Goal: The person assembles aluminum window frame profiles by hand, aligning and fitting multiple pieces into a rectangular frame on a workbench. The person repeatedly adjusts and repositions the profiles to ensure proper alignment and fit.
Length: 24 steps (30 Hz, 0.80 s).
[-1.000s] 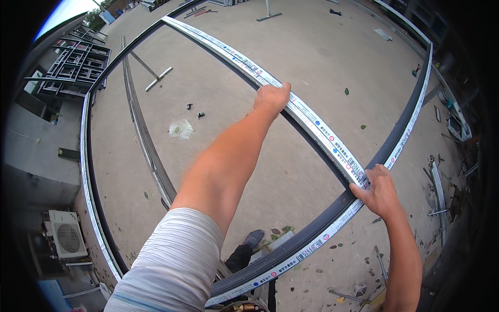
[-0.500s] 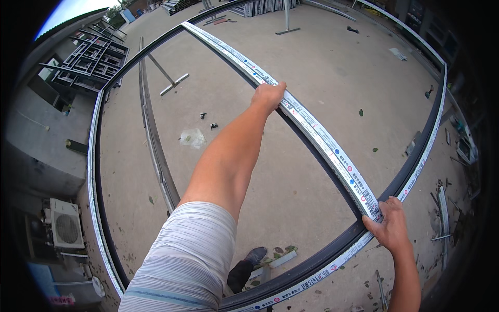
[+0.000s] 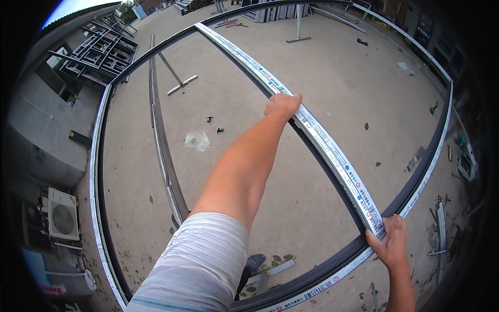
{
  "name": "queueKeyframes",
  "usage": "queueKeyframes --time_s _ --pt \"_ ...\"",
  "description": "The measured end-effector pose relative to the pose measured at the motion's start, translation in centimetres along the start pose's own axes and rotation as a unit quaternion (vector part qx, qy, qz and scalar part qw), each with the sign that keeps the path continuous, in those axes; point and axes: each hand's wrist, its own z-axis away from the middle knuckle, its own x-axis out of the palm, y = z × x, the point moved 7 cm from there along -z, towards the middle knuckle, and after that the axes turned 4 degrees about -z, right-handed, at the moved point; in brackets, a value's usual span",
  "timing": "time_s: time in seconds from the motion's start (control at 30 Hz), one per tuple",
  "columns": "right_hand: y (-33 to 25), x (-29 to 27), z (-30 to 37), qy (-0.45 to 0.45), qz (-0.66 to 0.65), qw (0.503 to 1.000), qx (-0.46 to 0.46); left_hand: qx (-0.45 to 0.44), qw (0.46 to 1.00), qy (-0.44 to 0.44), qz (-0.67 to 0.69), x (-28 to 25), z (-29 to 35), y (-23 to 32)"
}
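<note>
I hold up a large dark metal window frame (image 3: 99,171) with white protective film along its bars. My left hand (image 3: 282,104) grips the middle crossbar (image 3: 332,156) partway along it, my arm stretched out in a striped grey sleeve. My right hand (image 3: 391,243) is closed on the joint where that crossbar meets the frame's near rail. The frame's far rail curves along the top of the view.
Below lies a concrete yard with a long metal profile (image 3: 161,140), a T-shaped stand (image 3: 176,80), a scrap of paper (image 3: 197,140) and scattered small parts. An air-conditioner unit (image 3: 62,221) sits at left, stacked frames (image 3: 99,52) at upper left, metal scraps at right. My shoe (image 3: 253,262) shows below.
The frame has shifted in the view, its near rail lower and farther right. My right hand has moved down along with the joint. My left hand keeps its grip on the crossbar.
</note>
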Motion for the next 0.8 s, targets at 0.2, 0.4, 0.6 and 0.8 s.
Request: queueKeyframes --time_s 0.2,0.4,0.6,0.8 --pt "0.7 0.6 0.3 0.044 -0.039 0.998 -0.036 -0.032 0.997 0.029 0.068 -0.4 -2.2 -0.9" --pt "1.2 0.8 0.5 0.053 -0.067 0.996 -0.035 0.000 1.000 0.005 0.023 -0.6 -1.9 -0.1" --pt "0.9 0.8 0.2 0.057 -0.088 0.993 -0.046 0.019 0.987 0.026 0.158 0.4 -4.3 -1.5" --pt "1.1 1.0 0.4 0.071 -0.077 0.992 -0.066 0.044 0.934 -0.115 0.335 1.7 -0.4 -3.4"
